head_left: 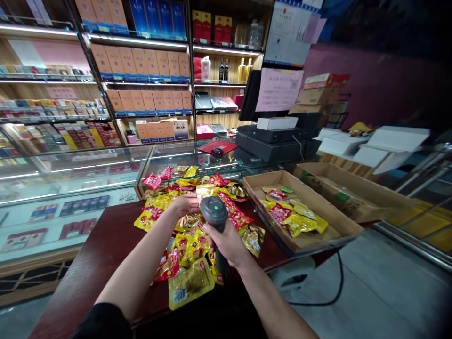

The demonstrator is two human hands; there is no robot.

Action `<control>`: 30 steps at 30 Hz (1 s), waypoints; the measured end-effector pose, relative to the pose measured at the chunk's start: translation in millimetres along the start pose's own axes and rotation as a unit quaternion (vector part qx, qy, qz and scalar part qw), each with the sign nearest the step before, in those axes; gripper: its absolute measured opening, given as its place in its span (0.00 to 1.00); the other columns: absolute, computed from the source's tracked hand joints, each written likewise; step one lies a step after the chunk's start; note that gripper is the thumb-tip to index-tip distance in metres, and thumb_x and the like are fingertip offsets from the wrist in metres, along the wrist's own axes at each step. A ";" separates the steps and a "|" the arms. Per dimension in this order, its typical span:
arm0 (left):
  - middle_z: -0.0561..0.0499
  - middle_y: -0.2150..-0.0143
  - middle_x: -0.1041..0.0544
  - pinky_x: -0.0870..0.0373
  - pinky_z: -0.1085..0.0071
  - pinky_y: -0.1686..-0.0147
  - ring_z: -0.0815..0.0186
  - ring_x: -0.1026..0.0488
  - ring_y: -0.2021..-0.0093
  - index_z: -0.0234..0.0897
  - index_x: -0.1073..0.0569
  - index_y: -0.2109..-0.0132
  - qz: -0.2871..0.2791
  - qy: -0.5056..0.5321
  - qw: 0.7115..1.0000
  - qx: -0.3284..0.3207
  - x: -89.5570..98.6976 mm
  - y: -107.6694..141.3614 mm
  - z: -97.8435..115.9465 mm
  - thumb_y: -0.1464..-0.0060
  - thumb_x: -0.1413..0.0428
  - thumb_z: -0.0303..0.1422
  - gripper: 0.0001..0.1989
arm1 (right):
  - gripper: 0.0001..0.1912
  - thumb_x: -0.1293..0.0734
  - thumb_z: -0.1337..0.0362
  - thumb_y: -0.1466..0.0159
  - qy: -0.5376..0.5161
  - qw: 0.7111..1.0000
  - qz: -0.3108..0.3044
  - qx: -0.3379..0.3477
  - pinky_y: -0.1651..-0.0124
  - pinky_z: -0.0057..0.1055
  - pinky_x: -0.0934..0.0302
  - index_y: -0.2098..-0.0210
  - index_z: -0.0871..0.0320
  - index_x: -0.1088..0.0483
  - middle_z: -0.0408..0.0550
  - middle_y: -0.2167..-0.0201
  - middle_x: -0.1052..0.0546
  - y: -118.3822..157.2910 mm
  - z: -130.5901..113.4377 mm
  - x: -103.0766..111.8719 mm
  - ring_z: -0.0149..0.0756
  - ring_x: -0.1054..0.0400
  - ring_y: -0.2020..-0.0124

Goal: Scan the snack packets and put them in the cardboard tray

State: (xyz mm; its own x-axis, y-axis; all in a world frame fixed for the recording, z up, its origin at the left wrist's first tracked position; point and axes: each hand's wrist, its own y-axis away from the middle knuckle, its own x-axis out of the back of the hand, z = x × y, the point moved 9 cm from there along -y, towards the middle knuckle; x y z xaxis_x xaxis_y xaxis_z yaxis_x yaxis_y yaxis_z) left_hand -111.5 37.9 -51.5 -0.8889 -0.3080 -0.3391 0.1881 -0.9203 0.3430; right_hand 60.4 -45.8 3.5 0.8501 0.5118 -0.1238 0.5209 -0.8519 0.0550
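The right hand (226, 242) is clamped on a barcode scanner (213, 214), the left hand (183, 205) touches a gold packet (205, 190) without clear grip, most snack packets (189, 245) stay piled on the counter (92, 263), and only few packets (293, 221) lie in the cardboard tray (318, 200).

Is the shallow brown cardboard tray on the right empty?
No. The shallow brown cardboard tray holds yellow and red foil snack packets, which lie inside its raised walls.

Small retail shop, interior view: lit wall shelves (141, 82) of boxed liquor (141, 61) and bottles (226, 70); tiered cigarette cartons (52, 134); glass display counter (88, 174); black point-of-sale terminal (271, 141); handheld barcode scanner (213, 216) above heaped snack packets (190, 282).
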 end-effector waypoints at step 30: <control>0.39 0.58 0.22 0.24 0.70 0.59 0.63 0.22 0.62 0.28 0.24 0.58 -0.250 -0.066 0.964 0.066 -283.3 -64.1 -10.2 0.51 0.41 0.20 0.11 | 0.10 0.31 0.70 0.54 -0.199 0.954 0.226 -0.003 0.68 0.29 0.34 0.70 0.59 0.28 0.44 0.76 0.26 -69.0 -59.5 289.1 0.31 0.32 0.73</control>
State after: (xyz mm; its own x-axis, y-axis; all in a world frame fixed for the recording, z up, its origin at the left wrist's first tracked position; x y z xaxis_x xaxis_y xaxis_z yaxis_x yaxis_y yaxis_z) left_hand 132.5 181.7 13.7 -0.9017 0.2079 -0.3792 -0.3247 -0.9046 0.2762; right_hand 274.8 167.6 22.9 0.8922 0.0089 -0.4515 0.1096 -0.9742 0.1974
